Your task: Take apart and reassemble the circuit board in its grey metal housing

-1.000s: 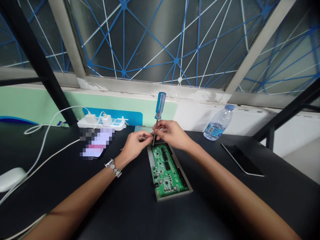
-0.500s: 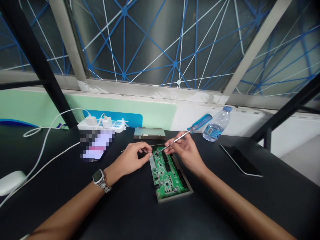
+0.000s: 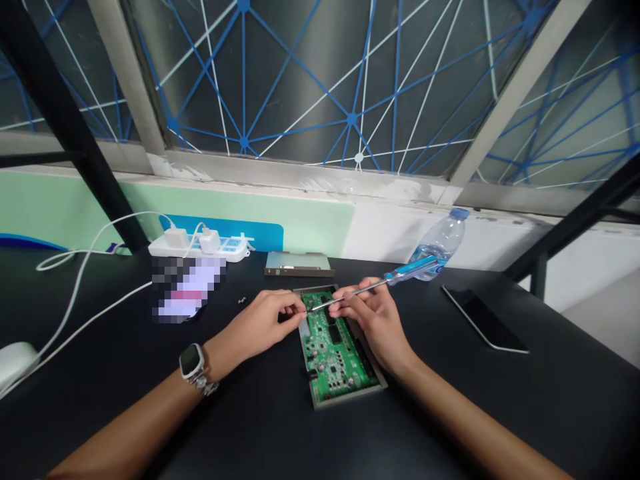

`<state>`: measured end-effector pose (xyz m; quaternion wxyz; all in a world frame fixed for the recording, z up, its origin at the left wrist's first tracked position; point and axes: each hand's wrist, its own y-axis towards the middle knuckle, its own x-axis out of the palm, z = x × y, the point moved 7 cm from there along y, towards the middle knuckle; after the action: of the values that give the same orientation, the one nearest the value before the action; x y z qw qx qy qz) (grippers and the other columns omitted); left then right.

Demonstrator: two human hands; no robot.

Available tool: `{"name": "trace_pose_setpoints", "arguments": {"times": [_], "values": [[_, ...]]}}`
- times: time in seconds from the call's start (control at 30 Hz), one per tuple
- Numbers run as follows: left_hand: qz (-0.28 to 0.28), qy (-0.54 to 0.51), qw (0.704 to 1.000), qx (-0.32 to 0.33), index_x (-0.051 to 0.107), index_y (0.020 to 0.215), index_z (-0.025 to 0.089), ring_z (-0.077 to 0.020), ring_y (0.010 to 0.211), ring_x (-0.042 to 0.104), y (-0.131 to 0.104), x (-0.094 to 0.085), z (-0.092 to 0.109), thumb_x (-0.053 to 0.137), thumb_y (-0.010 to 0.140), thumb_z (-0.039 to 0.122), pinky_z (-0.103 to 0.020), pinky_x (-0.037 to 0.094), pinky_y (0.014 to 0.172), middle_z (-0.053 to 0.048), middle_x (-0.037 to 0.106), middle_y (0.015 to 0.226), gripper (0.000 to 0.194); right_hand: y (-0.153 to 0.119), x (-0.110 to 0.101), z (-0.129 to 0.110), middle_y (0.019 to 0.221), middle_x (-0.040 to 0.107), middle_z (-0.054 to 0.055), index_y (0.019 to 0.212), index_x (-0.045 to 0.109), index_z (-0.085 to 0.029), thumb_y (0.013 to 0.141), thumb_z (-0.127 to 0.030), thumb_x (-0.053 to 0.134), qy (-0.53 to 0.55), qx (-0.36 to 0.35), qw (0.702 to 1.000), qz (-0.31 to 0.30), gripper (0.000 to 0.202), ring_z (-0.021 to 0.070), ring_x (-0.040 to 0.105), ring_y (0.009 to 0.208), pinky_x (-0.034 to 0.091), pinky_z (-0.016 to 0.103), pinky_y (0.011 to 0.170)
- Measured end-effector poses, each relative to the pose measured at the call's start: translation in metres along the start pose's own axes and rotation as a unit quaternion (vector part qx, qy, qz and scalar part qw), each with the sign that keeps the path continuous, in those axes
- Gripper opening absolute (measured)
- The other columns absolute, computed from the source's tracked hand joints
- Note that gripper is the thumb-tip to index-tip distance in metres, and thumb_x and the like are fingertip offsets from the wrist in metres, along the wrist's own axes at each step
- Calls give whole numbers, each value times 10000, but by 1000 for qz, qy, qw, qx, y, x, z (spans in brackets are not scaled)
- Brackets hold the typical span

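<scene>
In my right hand point(image 3: 370, 317) I hold a screwdriver point(image 3: 413, 268) by its metal shaft; its clear blue handle points up and right, in front of the bottle. The tip reaches my left hand's fingertips. My left hand point(image 3: 273, 320) is pinched closed at the left edge of the board's far end; what is between its fingers, if anything, is too small to make out. Below both hands lies a green circuit board point(image 3: 345, 363) in a shallow metal frame. On my left wrist are a watch point(image 3: 191, 361) and a bracelet.
Behind the board lies a flat metal cover point(image 3: 299, 265). Tiny metal bits point(image 3: 243, 300), perhaps screws, lie left of it. A phone point(image 3: 187, 293), a white power strip point(image 3: 200, 245) with cables and a white mouse point(image 3: 17, 363) are leftward. Rightward are a water bottle point(image 3: 450, 237) and a dark tablet point(image 3: 483, 320).
The screwdriver has tilted lower, its handle dropping right and its tip coming to my left fingertips. My left hand stays pinched at the board's edge. The view has shifted slightly.
</scene>
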<state>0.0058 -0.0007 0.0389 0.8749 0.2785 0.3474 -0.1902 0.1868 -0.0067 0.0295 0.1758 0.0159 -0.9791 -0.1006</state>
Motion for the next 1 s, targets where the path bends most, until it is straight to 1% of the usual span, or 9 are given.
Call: {"name": "trace_pose_setpoints", "arguments": {"times": [0.27, 0.4, 0.47, 0.57, 0.7, 0.83, 0.93, 1.0], "values": [[43, -3, 999, -1, 658, 853, 194, -160, 762, 614, -1, 2, 1, 549, 901, 203, -311, 479, 730, -23, 667, 825, 119, 0, 0, 2, 853, 736, -10, 932, 366, -272, 809, -228, 744, 11, 17, 1000, -11, 400, 185, 732, 725, 603, 353, 719], [62, -17, 998, -11, 658, 906, 199, -146, 768, 615, 1, -3, 0, 601, 881, 225, -297, 496, 739, -17, 678, 870, 67, 2, -6, 4, 861, 747, 1, 934, 377, -268, 801, -235, 745, 29, 22, 999, 12, 393, 191, 741, 726, 601, 361, 734], [70, -25, 997, -3, 652, 937, 198, -141, 769, 612, 1, -7, 2, 617, 872, 227, -290, 502, 742, -18, 678, 890, 79, 3, -9, 5, 850, 751, 6, 927, 386, -263, 777, -233, 763, 37, 30, 999, 24, 407, 198, 746, 722, 602, 353, 722], [64, -28, 998, 11, 645, 898, 195, -137, 752, 607, 2, -9, 4, 581, 892, 212, -284, 496, 723, -16, 672, 863, 67, 3, -11, 8, 836, 754, 14, 908, 397, -256, 749, -224, 783, 48, 42, 997, 36, 419, 209, 752, 724, 605, 348, 714], [53, -24, 998, 16, 631, 862, 197, -139, 742, 606, 2, -6, 5, 541, 914, 204, -284, 485, 702, -14, 664, 836, 104, 3, -13, 9, 833, 758, 22, 905, 404, -253, 731, -230, 801, 51, 47, 997, 40, 434, 215, 754, 711, 610, 342, 699], [53, -14, 998, 18, 595, 906, 205, -147, 766, 611, 0, -4, 5, 505, 947, 236, -294, 486, 723, -16, 651, 863, 104, 4, -12, 9, 869, 770, 39, 927, 413, -252, 729, -267, 819, 42, 58, 997, 40, 452, 218, 760, 725, 612, 312, 661], [47, 0, 999, 20, 550, 970, 211, -158, 783, 609, -4, -3, 8, 446, 981, 263, -307, 483, 725, -29, 637, 892, 116, 4, -14, 10, 887, 773, 59, 908, 441, -237, 705, -298, 845, 32, 73, 995, 54, 456, 216, 758, 689, 605, 278, 582], [43, 23, 998, 31, 514, 1015, 210, -167, 799, 608, -6, -2, 13, 401, 996, 249, -321, 479, 737, -41, 628, 919, 121, 4, -15, 11, 881, 772, 72, 881, 468, -220, 696, -317, 853, 28, 84, 994, 64, 438, 203, 750, 649, 591, 252, 534]]}}
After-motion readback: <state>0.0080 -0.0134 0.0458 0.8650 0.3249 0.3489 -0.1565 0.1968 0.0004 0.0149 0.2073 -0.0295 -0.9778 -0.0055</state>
